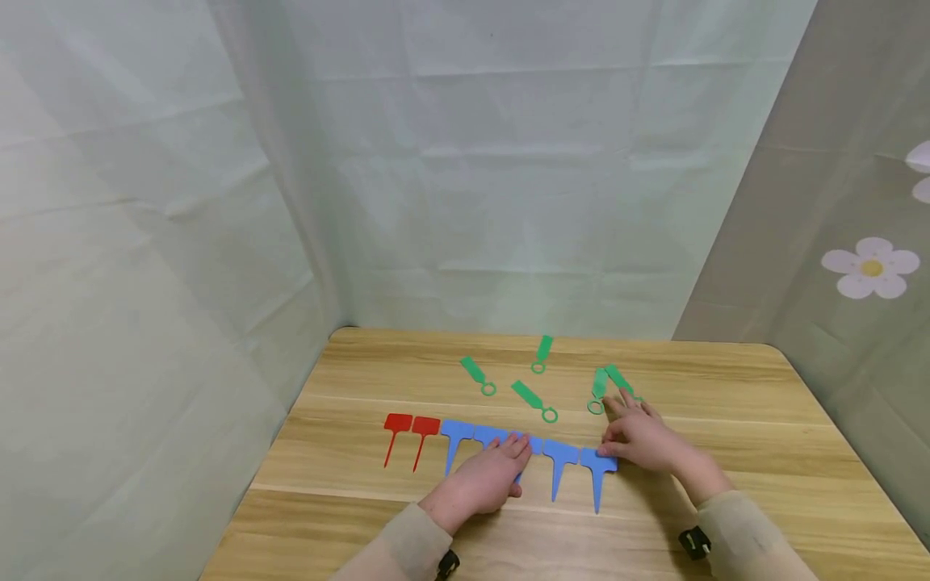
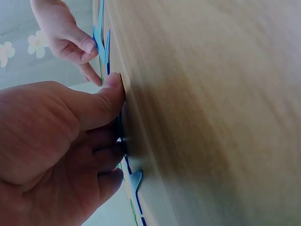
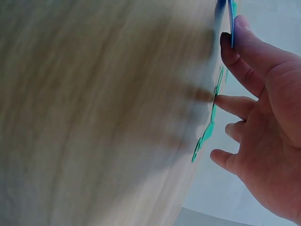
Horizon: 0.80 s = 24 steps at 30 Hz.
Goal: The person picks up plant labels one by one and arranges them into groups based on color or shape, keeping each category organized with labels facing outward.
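Note:
Several blue T-shaped plant labels (image 1: 560,461) lie side by side in a row on the wooden table. My left hand (image 1: 490,478) rests on the middle of that row, its fingers over the labels and partly hiding them. At the row's right end, my right hand (image 1: 643,436) pinches the corner of the last blue plant label (image 1: 598,464) between thumb and index finger. The right wrist view shows this pinch on the blue label's edge (image 3: 232,23). Its other fingers spread towards the green ring-ended tags (image 1: 599,384), and one fingertip appears to touch there.
Two red T-shaped plant labels (image 1: 398,423) continue the row at its left end. More green ring-ended tags (image 1: 529,395) lie scattered behind the row. Pale cloth (image 1: 508,202) hangs along the back and sides of the wooden table (image 1: 327,476).

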### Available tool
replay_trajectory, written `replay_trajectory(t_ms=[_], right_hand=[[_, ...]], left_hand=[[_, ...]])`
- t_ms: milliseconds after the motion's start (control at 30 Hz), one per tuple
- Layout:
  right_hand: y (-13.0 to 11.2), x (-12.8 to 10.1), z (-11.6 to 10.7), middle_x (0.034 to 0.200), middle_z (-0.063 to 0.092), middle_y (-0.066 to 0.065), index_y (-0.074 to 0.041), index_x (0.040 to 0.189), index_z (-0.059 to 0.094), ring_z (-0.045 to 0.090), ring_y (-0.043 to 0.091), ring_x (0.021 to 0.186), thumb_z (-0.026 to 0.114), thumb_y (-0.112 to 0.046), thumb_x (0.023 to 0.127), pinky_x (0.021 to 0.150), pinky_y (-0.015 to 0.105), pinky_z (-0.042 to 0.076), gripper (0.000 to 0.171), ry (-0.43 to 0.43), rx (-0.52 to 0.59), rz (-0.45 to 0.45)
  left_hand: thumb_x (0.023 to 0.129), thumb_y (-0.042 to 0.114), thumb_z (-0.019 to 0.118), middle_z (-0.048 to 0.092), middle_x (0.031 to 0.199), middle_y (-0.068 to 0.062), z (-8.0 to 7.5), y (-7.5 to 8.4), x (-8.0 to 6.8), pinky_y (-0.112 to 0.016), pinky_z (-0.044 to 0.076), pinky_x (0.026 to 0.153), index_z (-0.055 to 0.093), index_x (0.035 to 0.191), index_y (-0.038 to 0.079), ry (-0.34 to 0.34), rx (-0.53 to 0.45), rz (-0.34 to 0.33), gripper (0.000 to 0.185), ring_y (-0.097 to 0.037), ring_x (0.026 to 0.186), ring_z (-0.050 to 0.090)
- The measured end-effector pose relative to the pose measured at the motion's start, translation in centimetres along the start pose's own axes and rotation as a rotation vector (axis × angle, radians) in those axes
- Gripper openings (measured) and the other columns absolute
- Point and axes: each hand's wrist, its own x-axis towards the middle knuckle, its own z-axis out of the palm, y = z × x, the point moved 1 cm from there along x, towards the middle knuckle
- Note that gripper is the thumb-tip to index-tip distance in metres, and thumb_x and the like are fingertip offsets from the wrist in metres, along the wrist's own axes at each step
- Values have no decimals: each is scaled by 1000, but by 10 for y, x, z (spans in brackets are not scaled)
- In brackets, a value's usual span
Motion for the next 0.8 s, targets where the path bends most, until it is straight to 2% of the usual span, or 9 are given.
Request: replay_trajectory(t_ms=[800], right_hand=[[-3, 1, 3, 161, 38, 37, -32, 79, 71, 10, 66, 153, 80, -41, 95, 116, 85, 11, 20, 15, -6, 33]], left_hand=[[104, 27, 71, 38, 171, -5, -1, 1, 0, -38, 32, 127, 46, 163, 8, 0, 0, -6, 66, -21, 158, 34]])
